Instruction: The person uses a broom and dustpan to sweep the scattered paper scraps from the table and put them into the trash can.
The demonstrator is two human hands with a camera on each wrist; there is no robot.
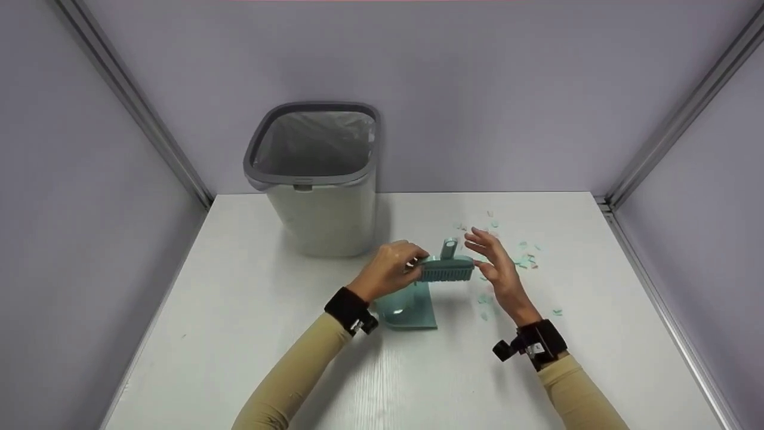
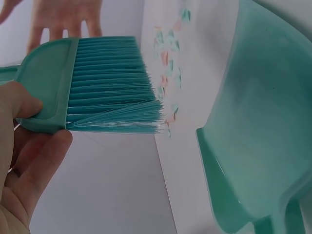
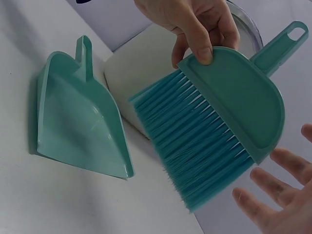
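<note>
Brush (image 1: 446, 269) in L hand (image 1: 391, 269), R hand (image 1: 495, 266) probably clear.

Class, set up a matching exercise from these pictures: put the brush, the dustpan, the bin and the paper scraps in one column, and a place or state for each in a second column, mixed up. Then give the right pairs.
Column one:
1. brush
2. dustpan
3. bin
4. paper scraps

Column two:
A. scattered on the table by the right hand
B. stands at the back of the table, lined with a clear bag
C. pinched by the left hand, off the table
D. lies on the table below the brush, touched by no hand

Pairs: 1-C, 2-D, 3-B, 4-A
</note>
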